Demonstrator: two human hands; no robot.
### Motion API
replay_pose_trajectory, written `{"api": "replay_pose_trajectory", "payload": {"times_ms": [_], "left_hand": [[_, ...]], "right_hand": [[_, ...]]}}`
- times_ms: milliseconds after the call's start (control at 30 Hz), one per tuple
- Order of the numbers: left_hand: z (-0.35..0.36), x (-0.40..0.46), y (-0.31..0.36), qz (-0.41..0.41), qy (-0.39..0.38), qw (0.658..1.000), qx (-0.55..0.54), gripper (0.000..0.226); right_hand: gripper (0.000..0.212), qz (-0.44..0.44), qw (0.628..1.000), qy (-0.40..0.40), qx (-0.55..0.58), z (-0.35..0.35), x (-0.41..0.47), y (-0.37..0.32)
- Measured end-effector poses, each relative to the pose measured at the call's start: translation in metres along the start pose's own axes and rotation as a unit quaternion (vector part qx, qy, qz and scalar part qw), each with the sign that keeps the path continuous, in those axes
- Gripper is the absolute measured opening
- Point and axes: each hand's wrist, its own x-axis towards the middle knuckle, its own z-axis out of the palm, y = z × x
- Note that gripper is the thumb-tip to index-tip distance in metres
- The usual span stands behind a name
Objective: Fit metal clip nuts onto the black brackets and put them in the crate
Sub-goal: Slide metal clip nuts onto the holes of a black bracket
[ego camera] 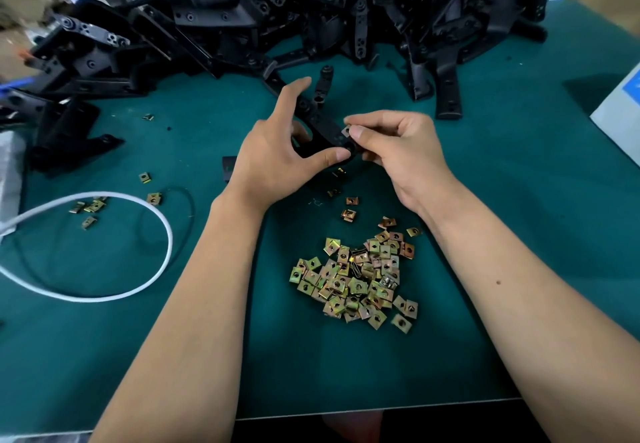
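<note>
My left hand [277, 151] grips a black bracket [325, 131] above the green table, thumb under its near end and fingers curled over its far side. My right hand [398, 144] pinches a small metal clip nut [345, 131] between thumb and forefinger, right against the bracket's near end. A heap of gold-coloured clip nuts [356, 280] lies on the mat between my forearms. A big pile of black brackets [277, 16] fills the back of the table. No crate is in view.
A white cable loop [138, 286] and a thin black ring [180, 200] lie at the left with a few stray clip nuts [90, 207]. A white box [620, 110] stands at the right edge. The table's front edge [381, 408] runs just below my elbows.
</note>
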Motion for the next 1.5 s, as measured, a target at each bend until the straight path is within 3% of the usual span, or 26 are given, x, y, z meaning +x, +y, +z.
{"api": "replay_pose_trajectory", "payload": {"times_ms": [400, 733, 967, 1167, 1500], "left_hand": [[0.003, 0.000, 0.007, -0.063, 0.001, 0.995, 0.075, 0.118], [0.005, 0.002, 0.007, -0.089, 0.006, 0.992, 0.089, 0.121], [0.005, 0.001, 0.008, -0.080, 0.008, 0.992, 0.102, 0.120], [0.010, 0.002, 0.007, -0.090, 0.024, 0.989, 0.112, 0.114], [0.010, 0.003, 0.007, -0.089, 0.021, 0.990, 0.105, 0.124]], "right_hand": [[0.017, -0.069, 0.994, -0.003, -0.079, -0.002, -0.002, 0.000], [0.017, -0.108, 0.988, -0.006, -0.107, -0.002, -0.003, 0.004], [0.018, -0.095, 0.990, -0.034, -0.103, -0.003, -0.003, 0.003], [0.016, -0.045, 0.996, 0.021, -0.079, 0.005, -0.004, 0.005], [0.028, -0.104, 0.987, -0.003, -0.122, 0.005, -0.007, -0.001]]}}
